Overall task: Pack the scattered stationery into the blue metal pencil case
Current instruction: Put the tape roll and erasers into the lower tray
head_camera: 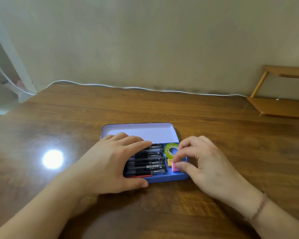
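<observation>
Nearest, two bare forearms reaching in from the bottom edge, a thin beaded bracelet point(259, 207) round the right wrist. Left hand point(110, 163) flat and relaxed, fingers straight over the left part of the blue metal pencil case point(162, 179), thumb along its near wall, palm hiding the left ends of the pens. Right hand point(204, 163) curled, thumb and forefinger pinching a small pink eraser point(174, 167) at the right end of the case, other fingers bent above the right wall and hiding that corner. Case open in the middle of the worktop point(214, 128), shallow, rectangular with rounded corners, painted blue outside; hinged lid point(145, 131) lying back flat beyond it, smooth pale lilac inside. Inside the tray, a row of black pens point(150, 160) side by side, lengthways, glossy clear barrels, a white barcode label on one; a thin red stick point(141, 176) along the near wall, too little showing to tell what. Right compartment: a roll of green tape point(171, 149), ring-shaped, lying flat at the far end; a small yellow-orange block point(169, 162) between the tape and the pink eraser, partly covered by the fingers. Dark brown wood-grain surface, polished, with a bright round glare point(53, 159) to the left of the hands. White cable point(145, 88) running along the far edge against a plain beige wall. Light wooden rack point(280, 104) at the far right corner, well apart from the case. White furniture, blurred, at the far left.
</observation>
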`<state>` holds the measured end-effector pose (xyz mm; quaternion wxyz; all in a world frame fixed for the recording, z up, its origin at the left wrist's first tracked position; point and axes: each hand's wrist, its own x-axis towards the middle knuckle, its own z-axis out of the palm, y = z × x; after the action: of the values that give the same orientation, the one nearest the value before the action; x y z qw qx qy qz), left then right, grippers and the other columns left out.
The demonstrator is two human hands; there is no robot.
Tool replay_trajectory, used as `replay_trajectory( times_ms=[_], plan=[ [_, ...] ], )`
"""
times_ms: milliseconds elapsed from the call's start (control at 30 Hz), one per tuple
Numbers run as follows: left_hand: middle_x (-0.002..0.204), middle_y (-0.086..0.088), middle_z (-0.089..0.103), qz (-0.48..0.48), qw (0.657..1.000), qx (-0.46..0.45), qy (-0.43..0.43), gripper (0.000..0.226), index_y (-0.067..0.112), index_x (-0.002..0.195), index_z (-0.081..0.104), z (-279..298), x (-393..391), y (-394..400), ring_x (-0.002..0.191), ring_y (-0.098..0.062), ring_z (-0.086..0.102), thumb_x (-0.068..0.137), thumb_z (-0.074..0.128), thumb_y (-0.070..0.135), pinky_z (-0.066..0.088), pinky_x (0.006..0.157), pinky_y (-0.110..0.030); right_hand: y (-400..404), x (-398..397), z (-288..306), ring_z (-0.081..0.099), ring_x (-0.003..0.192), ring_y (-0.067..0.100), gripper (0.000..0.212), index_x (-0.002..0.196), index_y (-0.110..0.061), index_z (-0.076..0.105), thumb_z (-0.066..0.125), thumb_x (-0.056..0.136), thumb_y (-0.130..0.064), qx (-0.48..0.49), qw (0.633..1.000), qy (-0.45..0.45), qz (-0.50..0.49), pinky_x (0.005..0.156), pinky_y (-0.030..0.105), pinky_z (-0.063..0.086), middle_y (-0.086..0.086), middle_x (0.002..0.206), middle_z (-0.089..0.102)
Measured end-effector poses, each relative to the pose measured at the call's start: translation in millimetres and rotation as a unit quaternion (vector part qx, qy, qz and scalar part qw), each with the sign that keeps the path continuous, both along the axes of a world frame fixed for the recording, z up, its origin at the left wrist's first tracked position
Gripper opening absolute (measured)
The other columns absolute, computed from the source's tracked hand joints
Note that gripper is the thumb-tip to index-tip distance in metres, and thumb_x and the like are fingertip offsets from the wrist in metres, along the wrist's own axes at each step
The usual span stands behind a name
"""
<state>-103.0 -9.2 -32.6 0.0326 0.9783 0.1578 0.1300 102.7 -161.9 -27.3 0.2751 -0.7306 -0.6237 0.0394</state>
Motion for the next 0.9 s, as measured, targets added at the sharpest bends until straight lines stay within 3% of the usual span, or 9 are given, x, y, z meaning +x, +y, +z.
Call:
replay_trajectory(
  times_ms=[200,433,633,767,900],
  plan=[
    [0.131,0.019,0.056,0.001,1.0,-0.013,0.002,0.085,0.035,0.141,0.043,0,0,0,0.113,-0.012,0.054,0.069,0.056,0.079,0.05,0.091,-0.038,4,-7,-4,0.041,0.101,0.002,0.01,0.081,-0.03,0.067,0.063,0.088,-0.025,-0.013,1.0,-0.001,-0.012,0.086,0.026,0.041,-0.021,0.096,0.052],
    [0.131,0.017,0.056,0.001,1.0,-0.016,-0.001,0.085,0.035,0.14,0.044,-1,0,0,0.112,-0.013,0.054,0.069,0.055,0.079,0.05,0.091,-0.037,-1,-9,-5,0.04,0.104,0.0,0.005,0.078,-0.032,0.069,0.066,0.082,-0.031,-0.014,0.999,-0.024,-0.016,0.084,0.018,0.038,-0.023,0.097,0.049],
    [0.133,0.019,0.053,-0.004,1.0,-0.02,0.003,0.086,0.036,0.142,0.042,-1,-1,1,0.115,-0.01,0.052,0.069,0.055,0.08,0.049,0.093,-0.037,0,1,-6,0.041,0.109,-0.002,0.012,0.092,-0.039,0.07,0.069,0.082,-0.032,0.009,0.999,0.033,-0.013,0.084,0.011,0.034,-0.028,0.102,0.052],
    [0.132,0.019,0.054,-0.004,1.0,-0.028,-0.002,0.086,0.037,0.141,0.041,-2,-1,1,0.115,-0.01,0.053,0.069,0.057,0.079,0.049,0.093,-0.037,2,-1,-13,0.032,0.12,0.001,0.022,0.099,-0.042,0.07,0.061,0.08,-0.046,-0.003,0.999,0.003,0.033,0.099,0.018,0.029,-0.024,0.121,0.046],
    [0.134,0.021,0.052,0.001,0.999,-0.036,-0.002,0.087,0.04,0.142,0.038,-2,-1,1,0.119,-0.008,0.049,0.068,0.055,0.082,0.046,0.098,-0.035,5,3,-15,0.03,0.122,-0.003,0.009,0.083,-0.04,0.071,0.07,0.077,-0.033,-0.012,0.999,0.051,-0.01,0.1,0.023,0.032,-0.025,0.122,0.046]
  ],
)
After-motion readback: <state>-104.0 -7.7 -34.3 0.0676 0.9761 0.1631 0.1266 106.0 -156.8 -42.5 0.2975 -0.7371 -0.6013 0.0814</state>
